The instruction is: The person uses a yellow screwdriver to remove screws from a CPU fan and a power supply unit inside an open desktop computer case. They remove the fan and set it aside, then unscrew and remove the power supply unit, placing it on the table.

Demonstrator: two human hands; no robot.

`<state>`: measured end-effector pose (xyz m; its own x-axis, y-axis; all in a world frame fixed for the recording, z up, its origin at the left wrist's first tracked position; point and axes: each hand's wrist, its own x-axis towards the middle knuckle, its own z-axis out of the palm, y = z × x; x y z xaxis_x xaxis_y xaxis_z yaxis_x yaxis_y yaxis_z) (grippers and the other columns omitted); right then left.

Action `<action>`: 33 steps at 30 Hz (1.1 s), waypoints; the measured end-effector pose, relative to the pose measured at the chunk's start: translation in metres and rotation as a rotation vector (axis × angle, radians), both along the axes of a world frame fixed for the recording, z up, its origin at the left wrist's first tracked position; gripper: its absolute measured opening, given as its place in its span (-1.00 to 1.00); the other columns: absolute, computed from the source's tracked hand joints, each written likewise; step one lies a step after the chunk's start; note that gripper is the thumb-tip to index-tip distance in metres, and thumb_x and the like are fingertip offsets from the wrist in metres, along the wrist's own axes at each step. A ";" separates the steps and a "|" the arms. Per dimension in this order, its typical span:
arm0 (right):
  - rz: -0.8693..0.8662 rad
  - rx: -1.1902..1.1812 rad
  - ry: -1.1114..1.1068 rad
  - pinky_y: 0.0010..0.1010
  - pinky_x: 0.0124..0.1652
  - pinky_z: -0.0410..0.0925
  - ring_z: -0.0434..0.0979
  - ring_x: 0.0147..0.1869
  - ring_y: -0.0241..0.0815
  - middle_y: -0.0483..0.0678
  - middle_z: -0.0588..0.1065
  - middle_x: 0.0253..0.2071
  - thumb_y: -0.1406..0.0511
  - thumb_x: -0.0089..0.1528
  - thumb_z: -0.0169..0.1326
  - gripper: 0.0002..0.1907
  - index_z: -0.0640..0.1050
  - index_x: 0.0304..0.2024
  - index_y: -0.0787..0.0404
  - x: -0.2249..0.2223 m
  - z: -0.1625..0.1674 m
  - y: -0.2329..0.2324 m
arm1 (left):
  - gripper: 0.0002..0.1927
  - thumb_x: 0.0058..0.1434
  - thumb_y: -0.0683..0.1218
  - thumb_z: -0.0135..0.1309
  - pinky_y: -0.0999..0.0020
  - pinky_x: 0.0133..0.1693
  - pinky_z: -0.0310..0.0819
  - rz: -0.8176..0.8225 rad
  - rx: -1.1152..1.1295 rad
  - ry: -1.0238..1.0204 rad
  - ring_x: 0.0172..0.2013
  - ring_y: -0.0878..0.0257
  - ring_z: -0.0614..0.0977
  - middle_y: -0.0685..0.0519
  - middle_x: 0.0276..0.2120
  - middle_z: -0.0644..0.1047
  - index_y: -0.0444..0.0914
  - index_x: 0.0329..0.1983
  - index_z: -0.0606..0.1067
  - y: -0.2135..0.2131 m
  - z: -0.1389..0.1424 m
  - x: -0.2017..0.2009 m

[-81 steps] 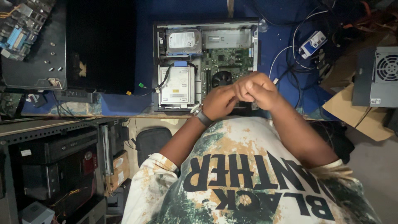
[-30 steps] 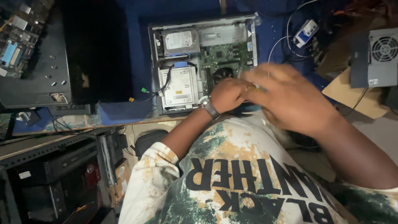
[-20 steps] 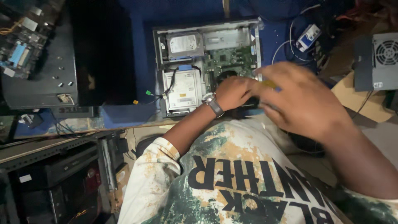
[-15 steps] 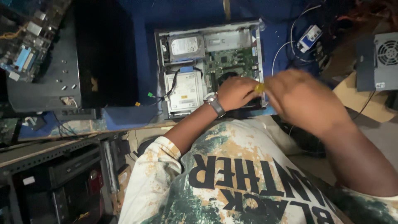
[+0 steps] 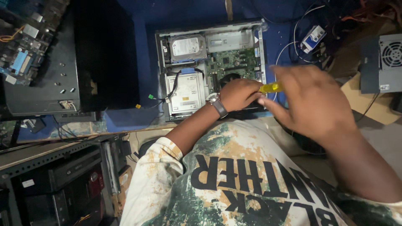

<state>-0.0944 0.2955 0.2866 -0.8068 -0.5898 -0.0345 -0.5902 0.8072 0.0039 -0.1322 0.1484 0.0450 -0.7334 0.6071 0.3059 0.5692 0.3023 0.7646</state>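
Screwdriver point(image 5: 270, 87) front and centre: yellow handle showing between both hands, over the near right corner of the open computer case point(image 5: 209, 69). Left hand point(image 5: 238, 94) is curled, fingers point(image 5: 251, 98) clenched round the handle end nearest the case, wristwatch point(image 5: 217, 104) on that wrist. Right hand point(image 5: 312, 100) sits higher, closer to the camera and blurred, fingertips meeting the other end of the yellow handle; can't tell how firmly it grips. Tip of the tool hidden under the left hand.

Case lies flat on the blue surface point(image 5: 142, 67), lid off. Inside: silver hard drive point(image 5: 187, 46) at far left corner, metal drive box point(image 5: 185, 88) w/ white label just nearer than that, green circuit board point(image 5: 234, 62) on the right half, black fan point(image 5: 229, 78) touching distance from the left knuckles.

Left of the case: big black computer box point(image 5: 71, 58), well apart. Right of the case: white cables point(image 5: 289, 46) and a small blue-and-white adapter point(image 5: 313, 38), then cardboard point(image 5: 368, 100) and a grey power unit point(image 5: 389, 58) w/ fan grille further right. Nearer than the case, below the surface edge, stacked dark computers point(image 5: 58, 184).
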 end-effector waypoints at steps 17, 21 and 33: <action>0.290 -0.271 0.069 -0.09 0.15 0.36 0.40 0.25 0.21 0.20 0.42 0.13 0.29 0.03 0.25 -0.57 0.60 -0.05 0.27 -0.008 -0.017 0.016 | -0.74 0.30 0.07 0.11 0.06 -0.18 0.55 0.064 -0.084 -0.026 -0.20 -0.05 0.67 -0.04 -0.20 0.65 -0.19 -0.13 0.60 -0.002 0.003 0.005; 0.365 -0.269 -0.026 -0.16 0.14 0.40 0.45 0.29 0.19 0.15 0.46 0.14 0.40 -0.06 0.18 -0.57 0.57 -0.10 0.18 -0.009 -0.018 0.015 | -0.73 0.29 0.05 0.12 0.06 -0.17 0.55 0.053 0.015 -0.037 -0.18 -0.05 0.66 -0.03 -0.15 0.65 -0.17 -0.06 0.60 -0.002 -0.001 0.006; 0.145 -0.300 -0.055 -0.22 -0.19 0.49 0.65 -0.14 0.07 0.10 0.60 -0.09 0.20 0.18 0.29 -0.62 0.58 -0.03 0.28 -0.003 -0.048 0.002 | -0.70 0.23 0.05 0.14 0.02 -0.20 0.55 0.091 -0.215 -0.124 -0.19 -0.07 0.66 -0.03 -0.18 0.65 -0.08 0.01 0.55 -0.010 -0.002 0.009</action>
<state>-0.0979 0.2971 0.2387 -0.7157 -0.6885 0.1174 -0.6916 0.6753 -0.2564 -0.1234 0.1386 0.0431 -0.8119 0.5781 0.0820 0.4384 0.5109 0.7395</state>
